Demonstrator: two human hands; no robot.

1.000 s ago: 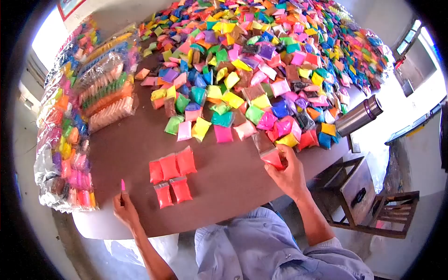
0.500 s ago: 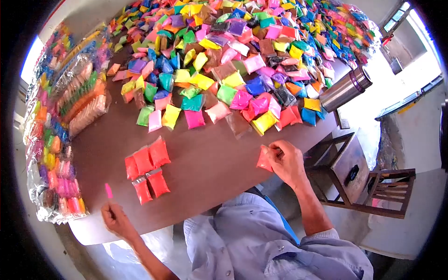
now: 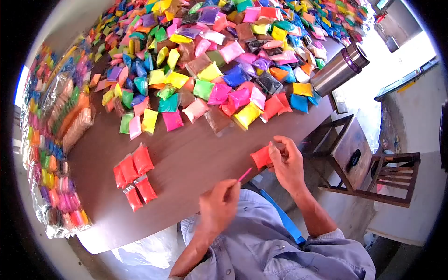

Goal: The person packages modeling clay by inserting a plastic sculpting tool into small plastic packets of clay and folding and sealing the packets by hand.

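Note:
My right hand [image 3: 288, 164] pinches a small red packet [image 3: 261, 157] by its edge above the front of the table. Close to it on the left, my left hand [image 3: 220, 203] is closed on a thin pink stick [image 3: 244, 174], whose free end points toward that packet without touching it. What the stick is made of cannot be made out. Several more red packets [image 3: 134, 164] lie in two rows on the brown table [image 3: 186, 154], left of my hands.
A big heap of multicoloured packets [image 3: 211, 72] covers the table's far side. Clear bags of packed colours [image 3: 51, 186] line the left edge. A steel flask [image 3: 340, 69] leans at the right, beyond which stand a wooden stool [image 3: 347, 144] and a chair [image 3: 394, 179].
My left hand has moved right with the pink stick, from the table's left front edge to beside my right hand. The right hand keeps its packet, now more in view. The camera view has shifted slightly.

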